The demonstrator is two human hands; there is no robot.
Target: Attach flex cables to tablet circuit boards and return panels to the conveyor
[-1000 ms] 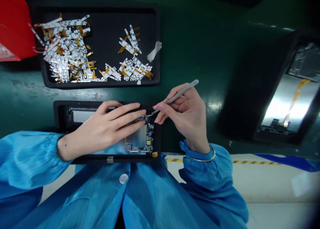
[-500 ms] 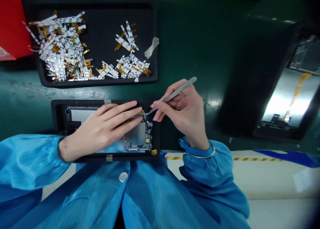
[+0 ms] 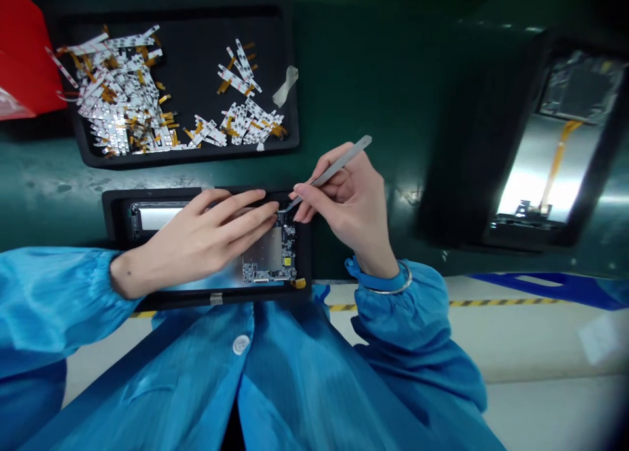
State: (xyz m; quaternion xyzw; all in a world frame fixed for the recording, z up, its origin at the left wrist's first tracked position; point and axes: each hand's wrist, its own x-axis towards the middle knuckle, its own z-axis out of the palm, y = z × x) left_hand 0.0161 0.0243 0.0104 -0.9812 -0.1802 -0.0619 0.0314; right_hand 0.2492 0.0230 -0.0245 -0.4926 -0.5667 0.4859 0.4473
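Observation:
A device with its circuit board (image 3: pixel 265 251) exposed lies in a black foam tray (image 3: pixel 305 248) close to my body. My left hand (image 3: pixel 201 238) rests flat across it, fingers stretched and slightly apart, covering much of its middle. In my right hand (image 3: pixel 351 205) is a pair of metal tweezers (image 3: pixel 339 166), held pen-like between thumb and fingers. The bent tip of the tweezers reaches the board's upper edge beside my left fingertips. Whether the tip pinches anything is too small to tell. A small orange tab (image 3: pixel 298 284) sits at the device's lower right corner.
Beyond the work, a larger black tray (image 3: pixel 196 44) holds a heap of white strips with orange flex tails (image 3: pixel 118 97) and smaller piles. A strip of tape (image 3: pixel 285 87) clings to its right edge. Red bin (image 3: pixel 24 58) at far left; another opened device (image 3: pixel 545 156) at right.
The view has shifted slightly, and the device at right appears further left. A yellow-orange bit by my left fingertips is now hidden. Both hands keep their positions over the board.

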